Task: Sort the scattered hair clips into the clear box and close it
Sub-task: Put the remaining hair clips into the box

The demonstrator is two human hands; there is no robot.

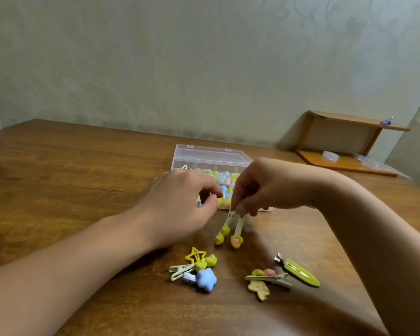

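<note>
Two clips [230, 230] are pinched at their tops by the right hand [264, 185], dangling just above the table [70, 178], at six o'clock from the box [210, 163]. The box is seen open, lid back, clips heaped inside. The left hand [180, 204] is curled at the box's front; whether anything is held there cannot be told. More clips lie at six o'clock: a blue star [205, 280], a green clip [301, 274].

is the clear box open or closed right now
Open. The clear box's lid stands tilted back behind it, and clips inside show uncovered between the left hand and right hand.
</note>
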